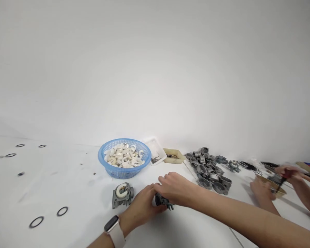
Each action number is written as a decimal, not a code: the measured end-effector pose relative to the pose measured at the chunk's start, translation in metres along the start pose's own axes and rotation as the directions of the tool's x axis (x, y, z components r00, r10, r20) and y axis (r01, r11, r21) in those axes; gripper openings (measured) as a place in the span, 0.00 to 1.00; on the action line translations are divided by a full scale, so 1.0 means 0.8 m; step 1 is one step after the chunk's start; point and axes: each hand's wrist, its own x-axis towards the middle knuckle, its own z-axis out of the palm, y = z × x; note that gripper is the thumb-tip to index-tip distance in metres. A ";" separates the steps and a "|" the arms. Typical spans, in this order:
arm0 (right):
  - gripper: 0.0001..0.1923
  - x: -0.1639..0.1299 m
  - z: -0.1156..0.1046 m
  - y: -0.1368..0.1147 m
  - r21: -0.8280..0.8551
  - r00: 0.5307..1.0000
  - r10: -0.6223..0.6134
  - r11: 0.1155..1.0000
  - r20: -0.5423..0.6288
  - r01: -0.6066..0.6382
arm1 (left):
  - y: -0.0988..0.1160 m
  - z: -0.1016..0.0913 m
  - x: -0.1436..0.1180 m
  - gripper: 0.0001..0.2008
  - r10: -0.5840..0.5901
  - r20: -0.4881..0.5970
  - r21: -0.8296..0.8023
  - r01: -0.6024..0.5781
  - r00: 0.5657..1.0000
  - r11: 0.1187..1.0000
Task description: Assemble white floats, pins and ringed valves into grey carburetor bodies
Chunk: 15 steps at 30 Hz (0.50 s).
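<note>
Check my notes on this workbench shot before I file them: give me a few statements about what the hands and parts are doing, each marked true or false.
1. Both hands, left hand and right hand, close on one small dark metal part. True.
2. The blue basket holds black rubber rings. False: it holds white curved pieces.
3. A grey metal housing lies on the table apart from the hands. True.
4. The left wrist is bare. False: it wears a watch with a pale strap.
5. Another person's hands work at the far right. True.

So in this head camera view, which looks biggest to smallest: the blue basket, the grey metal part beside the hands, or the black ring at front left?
1. Blue basket
2. Grey metal part, though it lies nearer the camera
3. Black ring
</note>
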 end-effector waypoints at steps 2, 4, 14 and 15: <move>0.16 -0.001 -0.003 0.000 0.026 1.000 -0.012 1.000 -0.008 0.012 | -0.002 0.001 0.003 0.18 -0.024 -0.001 -0.039 0.024 1.000 0.999; 0.20 -0.003 -0.004 0.002 0.067 1.000 -0.015 0.998 -0.015 0.016 | -0.003 0.002 0.006 0.16 -0.048 0.007 -0.074 0.048 0.999 0.996; 0.16 -0.021 0.035 0.033 0.449 0.998 -0.006 0.893 -0.067 0.035 | 0.003 0.004 0.016 0.18 -0.176 0.069 -0.113 0.183 0.982 0.977; 0.14 -0.022 0.039 0.036 0.491 0.997 0.004 0.871 -0.074 0.033 | 0.001 0.003 0.017 0.19 -0.176 0.087 -0.120 0.186 0.980 0.975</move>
